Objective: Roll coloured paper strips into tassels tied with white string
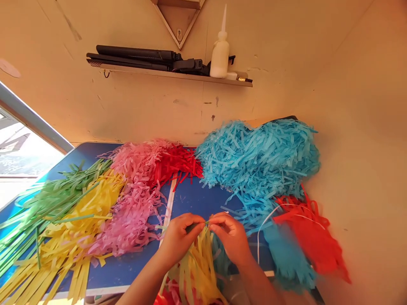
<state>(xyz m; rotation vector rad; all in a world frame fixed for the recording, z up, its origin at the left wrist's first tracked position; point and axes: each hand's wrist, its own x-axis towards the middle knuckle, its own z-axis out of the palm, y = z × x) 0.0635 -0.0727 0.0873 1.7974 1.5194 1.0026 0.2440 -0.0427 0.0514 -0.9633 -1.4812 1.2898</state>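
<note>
Both hands close together, fingertips nearly meeting: left hand (181, 237) and right hand (232, 239) each pinch, thumb to forefinger, at a small green piece (207, 222). Yellow paper strips (203, 258) hang from just below the fingertips, at the table's near edge. Red strips (167, 292) under those, lower down; some blue behind right wrist, partly hidden.

Table (187, 201): blue top, white line running from far edge toward near edge, passing just left of the hands. Heaps crowd both sides, bare patch between. Left of hands: purple-pink heap (133, 220), then yellow heap (92, 199) spilling over near edge by the left corner, then green strips (73, 190) along left edge. Far edge, left to right: pink heap (136, 159), red heap (179, 163) touching it, big blue heap (257, 156) at far right corner. Right edge: blurred red bunch (311, 237) and blurred blue bunch (286, 254), white string (258, 241) curving over beside right hand.

Container: white squeeze bottle (220, 57), long nozzle, pale contents, upright on wall shelf (178, 75) above far edge. Left of it, black hinged tool (136, 54) lying flat. Triangular frame (165, 19) on wall above.
</note>
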